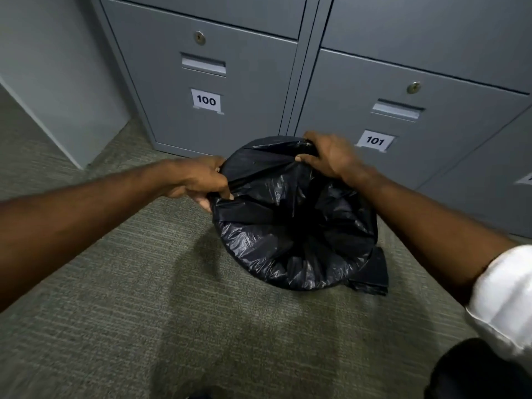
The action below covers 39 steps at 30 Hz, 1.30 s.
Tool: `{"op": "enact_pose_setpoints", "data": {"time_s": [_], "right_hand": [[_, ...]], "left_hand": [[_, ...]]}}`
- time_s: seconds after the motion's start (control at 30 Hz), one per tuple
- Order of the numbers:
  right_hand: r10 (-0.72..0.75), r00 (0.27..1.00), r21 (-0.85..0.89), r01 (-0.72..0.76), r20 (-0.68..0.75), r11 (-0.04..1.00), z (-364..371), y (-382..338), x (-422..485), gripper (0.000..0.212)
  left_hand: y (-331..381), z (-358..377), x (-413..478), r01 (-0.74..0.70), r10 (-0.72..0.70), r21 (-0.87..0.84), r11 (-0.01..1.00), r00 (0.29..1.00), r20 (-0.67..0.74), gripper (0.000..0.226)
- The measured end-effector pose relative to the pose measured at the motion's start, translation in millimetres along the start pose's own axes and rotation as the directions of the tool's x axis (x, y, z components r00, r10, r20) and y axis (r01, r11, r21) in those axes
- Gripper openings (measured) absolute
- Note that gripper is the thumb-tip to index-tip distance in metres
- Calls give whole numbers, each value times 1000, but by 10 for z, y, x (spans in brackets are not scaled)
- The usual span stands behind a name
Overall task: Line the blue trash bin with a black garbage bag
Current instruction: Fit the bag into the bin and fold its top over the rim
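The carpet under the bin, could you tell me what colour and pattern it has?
Grey-green carpet with fine horizontal ribbing, clearest in the head view.

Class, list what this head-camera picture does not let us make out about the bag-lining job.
- Blue bin: head view, fully covered by the black garbage bag; its colour and rim are unseen.
- Left hand and right hand: fingertips buried in bag folds.
- Far-right locker label: cut off by the frame edge.
- Bag's bottom: lost in shadow.

- Grey-green carpet floor (129, 283) carries everything here.
- Black garbage bag (293, 226) sits on it, covering whatever is beneath.
- Right behind the bag, grey lockers (230, 90) stand on the carpet.
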State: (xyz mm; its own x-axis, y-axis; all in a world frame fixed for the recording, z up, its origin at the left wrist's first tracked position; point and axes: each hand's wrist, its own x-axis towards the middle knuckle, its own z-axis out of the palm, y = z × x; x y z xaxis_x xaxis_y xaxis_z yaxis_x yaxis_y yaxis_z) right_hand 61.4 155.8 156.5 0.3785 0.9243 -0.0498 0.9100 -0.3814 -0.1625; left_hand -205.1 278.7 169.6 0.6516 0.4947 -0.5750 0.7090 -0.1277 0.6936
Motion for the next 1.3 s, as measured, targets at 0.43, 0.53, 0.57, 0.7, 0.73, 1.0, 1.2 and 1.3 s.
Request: {"op": "enact_pose_setpoints", "data": {"time_s": [0.43, 0.53, 0.57, 0.7, 0.73, 1.0, 1.2, 1.3], "right_hand": [[49, 987, 296, -93, 154, 951, -158, 105, -197, 57], [78, 996, 169, -85, 46, 982, -265, 177, -492, 71], [76, 997, 152, -75, -3, 986, -280, 196, -638, 71], [171, 984, 230, -178, 48, 957, -212, 282, -1265, 67], [195, 977, 273, -213, 91, 938, -168, 275, -1374, 69], [390, 897, 628, -428, 207, 650, 105, 237, -1496, 54], [478, 864, 776, -409, 160, 480, 73, 475, -1685, 27], [493, 852, 823, -403, 178, 400, 106, 466, -1689, 16]], "left_hand": [[508, 252, 329, -119, 283, 694, 710, 951, -126, 84], [506, 233, 377, -80, 247, 692, 718, 958, -145, 82], [493, 205, 386, -71, 238, 685, 725, 959, -153, 73], [365, 129, 388, -39, 184, 634, 772, 969, -164, 52], [325, 113, 386, -55, 184, 587, 807, 969, -162, 49], [28, 69, 225, -84, 79, -12, 996, 977, -198, 77], [-444, 224, -261, -64, 45, -51, 997, 950, -308, 45], [-504, 291, -414, -103, 8, -337, 936, 962, -272, 34]]}}
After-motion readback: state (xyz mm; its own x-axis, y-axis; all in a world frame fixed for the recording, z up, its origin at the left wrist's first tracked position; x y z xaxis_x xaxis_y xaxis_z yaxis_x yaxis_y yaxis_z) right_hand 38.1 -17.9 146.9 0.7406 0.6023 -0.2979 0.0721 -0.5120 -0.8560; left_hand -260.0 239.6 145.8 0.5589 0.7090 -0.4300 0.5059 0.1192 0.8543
